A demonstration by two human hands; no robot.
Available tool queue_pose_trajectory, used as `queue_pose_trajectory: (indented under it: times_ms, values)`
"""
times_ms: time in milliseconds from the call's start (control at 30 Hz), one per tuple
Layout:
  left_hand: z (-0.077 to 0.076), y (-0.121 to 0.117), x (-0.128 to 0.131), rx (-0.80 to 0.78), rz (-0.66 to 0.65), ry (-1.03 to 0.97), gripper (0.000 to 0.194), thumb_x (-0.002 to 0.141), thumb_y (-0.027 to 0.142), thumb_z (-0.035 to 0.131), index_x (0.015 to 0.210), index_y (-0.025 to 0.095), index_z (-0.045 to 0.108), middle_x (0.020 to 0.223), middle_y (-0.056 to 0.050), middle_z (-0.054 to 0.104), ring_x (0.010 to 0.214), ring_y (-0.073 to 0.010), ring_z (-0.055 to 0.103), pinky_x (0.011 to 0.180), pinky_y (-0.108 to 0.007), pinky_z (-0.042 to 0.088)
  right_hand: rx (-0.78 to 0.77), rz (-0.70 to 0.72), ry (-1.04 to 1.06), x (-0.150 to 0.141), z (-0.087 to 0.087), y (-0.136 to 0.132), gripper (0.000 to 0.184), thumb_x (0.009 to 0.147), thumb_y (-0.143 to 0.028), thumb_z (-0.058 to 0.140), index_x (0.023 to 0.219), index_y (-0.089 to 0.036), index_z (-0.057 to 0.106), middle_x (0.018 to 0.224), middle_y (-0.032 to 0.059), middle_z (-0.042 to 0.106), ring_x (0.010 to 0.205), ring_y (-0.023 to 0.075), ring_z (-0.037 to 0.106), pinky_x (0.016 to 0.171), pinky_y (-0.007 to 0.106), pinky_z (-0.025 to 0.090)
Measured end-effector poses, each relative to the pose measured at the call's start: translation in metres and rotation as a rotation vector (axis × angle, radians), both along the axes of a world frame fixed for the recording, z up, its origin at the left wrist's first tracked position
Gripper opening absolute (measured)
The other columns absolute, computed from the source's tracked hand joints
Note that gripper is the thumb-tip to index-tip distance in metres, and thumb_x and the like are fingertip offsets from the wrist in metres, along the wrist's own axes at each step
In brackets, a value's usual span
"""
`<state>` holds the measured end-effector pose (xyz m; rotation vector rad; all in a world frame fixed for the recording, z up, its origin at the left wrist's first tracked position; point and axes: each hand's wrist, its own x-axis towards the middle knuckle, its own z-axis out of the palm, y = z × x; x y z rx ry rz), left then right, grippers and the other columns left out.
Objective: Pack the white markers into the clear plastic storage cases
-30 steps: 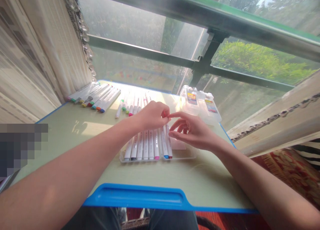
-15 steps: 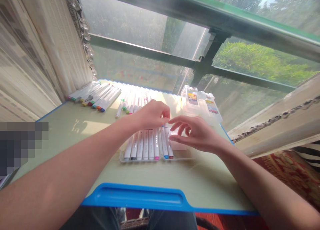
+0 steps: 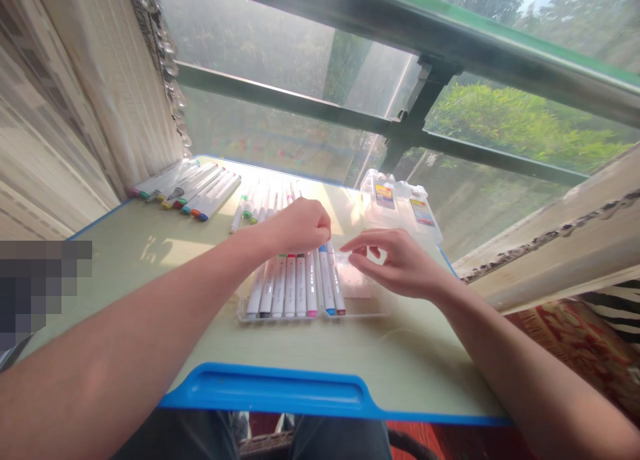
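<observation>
A clear plastic tray [image 3: 360, 311] lies in the middle of the small lap table [image 3: 150, 260], with several white markers [image 3: 293, 287] side by side in its left part. My left hand [image 3: 299, 227] rests curled over the far ends of those markers, fingertips pressed on the caps. Just to the right, my right hand [image 3: 400, 263] hovers over the tray's bare right part with its fingers loosely spread and nothing in them.
More markers [image 3: 193, 192] lie in a row at the table's far left corner, and a few loose markers [image 3: 255, 205] behind my left hand. A clear box [image 3: 400, 207] with labelled bottles stands at the far right. Window glass and a metal rail [image 3: 400, 133] rise behind.
My two hands have drawn slightly apart; the right index finger no longer touches the left hand. The left hand has lowered onto the marker ends.
</observation>
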<state>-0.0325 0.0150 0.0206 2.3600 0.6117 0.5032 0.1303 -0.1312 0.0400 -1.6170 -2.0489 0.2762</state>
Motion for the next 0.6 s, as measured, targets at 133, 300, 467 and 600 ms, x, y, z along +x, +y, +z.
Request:
queue_pose_trajectory:
  times_ms: [133, 300, 467, 600]
  values:
    - [0.002, -0.0021, -0.0004, 0.015, 0.01, 0.007, 0.021, 0.062, 0.014, 0.055, 0.065, 0.02, 0.075, 0.06, 0.0, 0.065, 0.045, -0.0106, 0.051, 0.045, -0.024, 0.036, 0.06, -0.033, -0.008, 0.0052, -0.0012, 0.0032, 0.016, 0.087, -0.028, 0.067, 0.097, -0.019, 0.076, 0.091, 0.0067, 0.073, 0.084, 0.0197, 0.065, 0.075, 0.033, 0.049]
    - [0.0007, -0.0005, 0.0002, 0.032, -0.001, 0.012, 0.02, 0.062, 0.015, 0.055, 0.064, 0.019, 0.075, 0.06, 0.0, 0.064, 0.046, -0.0107, 0.052, 0.048, -0.024, 0.038, -0.004, 0.121, 0.021, 0.0065, -0.0025, 0.0014, 0.043, 0.079, -0.043, 0.078, 0.114, -0.021, 0.07, 0.115, 0.0104, 0.068, 0.106, 0.0247, 0.065, 0.093, 0.039, 0.049]
    - [0.0027, 0.0006, 0.0008, 0.11, -0.036, 0.072, 0.025, 0.064, 0.017, 0.052, 0.069, 0.018, 0.076, 0.064, -0.003, 0.067, 0.056, -0.0133, 0.057, 0.054, -0.026, 0.041, -0.076, 0.21, -0.01, 0.0059, -0.0066, -0.0002, 0.062, 0.07, -0.048, 0.084, 0.125, -0.024, 0.066, 0.127, 0.0105, 0.063, 0.118, 0.026, 0.059, 0.102, 0.042, 0.047]
    - [0.0057, -0.0014, 0.0012, 0.162, -0.036, 0.127, 0.029, 0.066, 0.017, 0.05, 0.074, 0.017, 0.078, 0.07, -0.004, 0.069, 0.062, -0.0141, 0.06, 0.058, -0.026, 0.042, -0.125, 0.185, -0.035, 0.0067, -0.0081, 0.0001, 0.064, 0.069, -0.052, 0.084, 0.125, -0.026, 0.067, 0.131, 0.0102, 0.06, 0.121, 0.0264, 0.058, 0.105, 0.044, 0.045]
